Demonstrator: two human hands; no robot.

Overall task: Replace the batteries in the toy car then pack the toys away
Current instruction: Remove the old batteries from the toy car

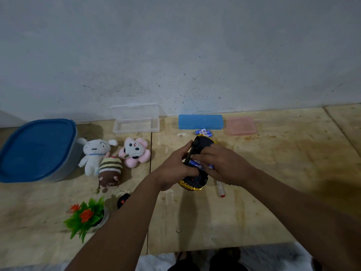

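Spanning the whole scene, the wooden tabletop [254,212] carries everything. Far to the left of the left hand [176,167] sits a big blue-lidded tub [37,151], and between tub and hand lie three plush toys: a white one [95,153], a striped brown one [109,172] and a pink one [134,152]. Beyond the hands, by the wall, stand an open clear case [136,124], a shut blue case [200,122] and a pink lid [241,126]. Nearer than the left hand stands a small plastic plant [86,214], with a black remote [123,200] just beside it. The toy car [195,163] lies underside up between both hands: the left hand grips its side, fingers curled round the chassis, while the right hand [220,163] presses fingertips onto blue batteries [196,164] in its bay. Spare batteries [204,133] lie just beyond the car. A small screwdriver [220,189] rests below the right hand.
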